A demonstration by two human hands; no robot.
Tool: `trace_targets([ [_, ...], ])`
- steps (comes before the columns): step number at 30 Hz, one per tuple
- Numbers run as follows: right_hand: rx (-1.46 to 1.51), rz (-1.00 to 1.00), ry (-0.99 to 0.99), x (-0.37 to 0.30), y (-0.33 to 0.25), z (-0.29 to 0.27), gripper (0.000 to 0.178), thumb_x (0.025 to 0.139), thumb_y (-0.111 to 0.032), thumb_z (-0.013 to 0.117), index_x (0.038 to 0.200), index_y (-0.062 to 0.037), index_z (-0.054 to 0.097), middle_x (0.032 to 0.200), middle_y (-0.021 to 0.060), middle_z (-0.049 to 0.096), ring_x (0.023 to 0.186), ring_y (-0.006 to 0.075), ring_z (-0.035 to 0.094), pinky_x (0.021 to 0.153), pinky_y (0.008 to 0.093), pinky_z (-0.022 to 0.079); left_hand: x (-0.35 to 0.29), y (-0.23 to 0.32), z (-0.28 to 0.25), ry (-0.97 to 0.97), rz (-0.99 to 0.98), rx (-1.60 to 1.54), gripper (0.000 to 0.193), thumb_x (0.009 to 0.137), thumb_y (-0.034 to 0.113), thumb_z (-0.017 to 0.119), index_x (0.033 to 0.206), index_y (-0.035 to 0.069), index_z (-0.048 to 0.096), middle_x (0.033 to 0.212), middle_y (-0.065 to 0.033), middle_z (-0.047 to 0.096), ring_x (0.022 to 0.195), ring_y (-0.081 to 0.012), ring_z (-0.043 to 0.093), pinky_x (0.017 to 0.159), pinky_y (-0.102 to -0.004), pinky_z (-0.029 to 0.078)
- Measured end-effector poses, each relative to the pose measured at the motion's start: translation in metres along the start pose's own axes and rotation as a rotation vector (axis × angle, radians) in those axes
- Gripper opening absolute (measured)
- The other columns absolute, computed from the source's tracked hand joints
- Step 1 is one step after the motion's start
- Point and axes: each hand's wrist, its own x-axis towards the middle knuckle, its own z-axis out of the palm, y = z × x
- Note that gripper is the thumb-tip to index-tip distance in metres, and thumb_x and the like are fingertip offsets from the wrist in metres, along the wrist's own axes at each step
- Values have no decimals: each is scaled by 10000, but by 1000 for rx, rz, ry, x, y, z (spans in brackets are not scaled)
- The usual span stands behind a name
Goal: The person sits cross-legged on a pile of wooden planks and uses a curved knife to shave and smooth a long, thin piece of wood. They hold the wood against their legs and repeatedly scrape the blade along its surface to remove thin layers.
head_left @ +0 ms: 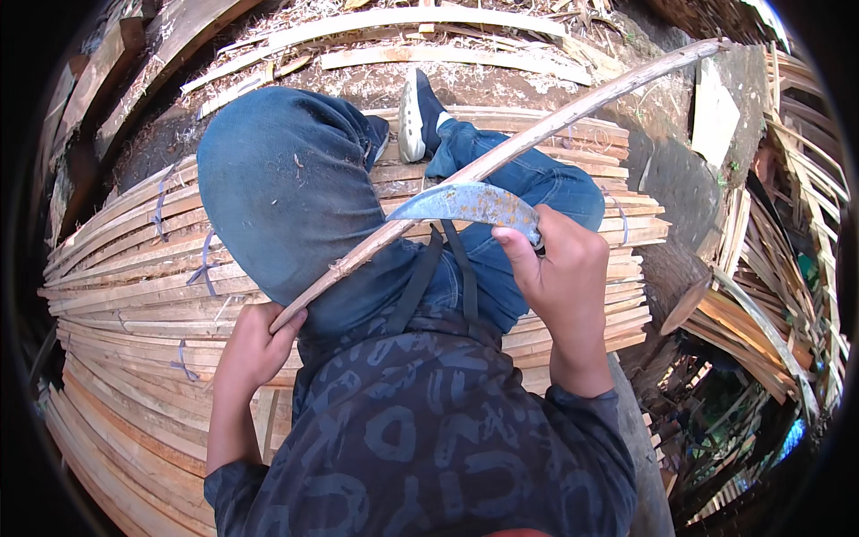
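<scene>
A long, thin peeled stick (548,125) runs slantwise over my lap, from the lower left to the far right. My left hand (255,345) is closed round its near end. In my right hand (570,273) is a sickle (474,204) with a curved, rust-spotted blade; the fingers wrap its handle, which is mostly hidden, and the thumb presses near the blade's base. The blade points left and lies against or just over the middle of the stick; I cannot tell whether they touch.
I sit on bundled wooden slats (134,282) tied with purple string (204,267). Long strips (456,59) and shavings litter the ground ahead. Thick boards (134,80) stand at the far left. A log (667,286) and heaped thin slats (747,336) lie at the right.
</scene>
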Motion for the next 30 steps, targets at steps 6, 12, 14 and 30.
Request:
trace_targets([
  [6, -8, -92, 60, 2, 6, 13, 488, 778, -456, 713, 613, -67, 468, 532, 65, 488, 457, 240, 527, 410, 344, 387, 4, -5, 1, -21, -33, -18, 440, 880, 269, 604, 677, -117, 542, 539, -235, 475, 489, -309, 492, 535, -407, 398],
  [12, -161, -122, 180, 19, 21, 21, 528, 768, -508, 695, 590, -82, 439, 512, 53, 458, 438, 223, 494, 399, 333, 370, 7, -3, 2, -33, -31, -69, 494, 883, 317, 610, 658, -118, 546, 501, -202, 453, 469, -239, 473, 518, -392, 395],
  [14, -184, -134, 225, 24, 28, 23, 551, 787, -532, 670, 588, -70, 444, 511, 72, 452, 440, 246, 487, 405, 342, 363, 7, 0, 4, -31, -49, -81, 501, 882, 327, 611, 659, -117, 551, 503, -196, 463, 474, -228, 475, 519, -389, 398],
  [30, 97, 105, 208, 6, 41, 19, 441, 866, -409, 653, 700, -13, 554, 568, 119, 516, 477, 290, 497, 451, 346, 386, 15, -5, -4, -111, -49, -76, 448, 861, 359, 631, 700, -59, 639, 580, -137, 598, 582, -220, 622, 574, -347, 467],
])
